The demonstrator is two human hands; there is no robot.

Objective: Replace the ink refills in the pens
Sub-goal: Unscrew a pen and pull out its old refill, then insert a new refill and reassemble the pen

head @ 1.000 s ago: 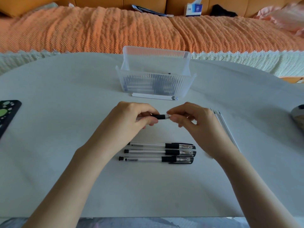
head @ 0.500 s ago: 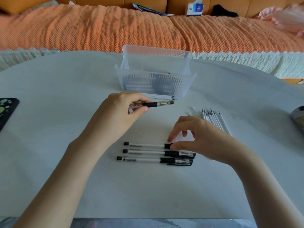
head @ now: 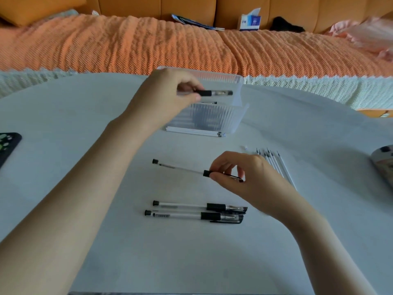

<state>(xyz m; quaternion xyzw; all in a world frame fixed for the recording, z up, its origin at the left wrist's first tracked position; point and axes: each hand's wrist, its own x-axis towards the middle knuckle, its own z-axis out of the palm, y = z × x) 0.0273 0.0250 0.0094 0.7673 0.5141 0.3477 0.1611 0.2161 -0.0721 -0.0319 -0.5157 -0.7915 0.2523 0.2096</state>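
Note:
My left hand (head: 168, 96) holds a capped clear pen (head: 214, 93) level over the ribbed clear plastic box (head: 212, 119) at the table's far middle. My right hand (head: 240, 175) pinches a second pen (head: 180, 168) at its black grip and lifts it slightly off the table, its end cap pointing left. Two more capped pens (head: 195, 211) lie side by side nearer to me. Several loose refills (head: 276, 165) lie in a row just right of my right hand. A few white refills (head: 195, 132) rest against the box's front.
The white table (head: 85, 167) ends at an orange-covered sofa (head: 127, 45) behind. A dark phone (head: 7, 147) lies at the left edge, and a grey object (head: 382, 162) at the right edge. A tiny white cap (head: 246, 147) sits near the loose refills.
My left hand carried its pen away from me, from mid-table to above the box. My right hand dropped to the row of three pens, took the farthest one and raised it.

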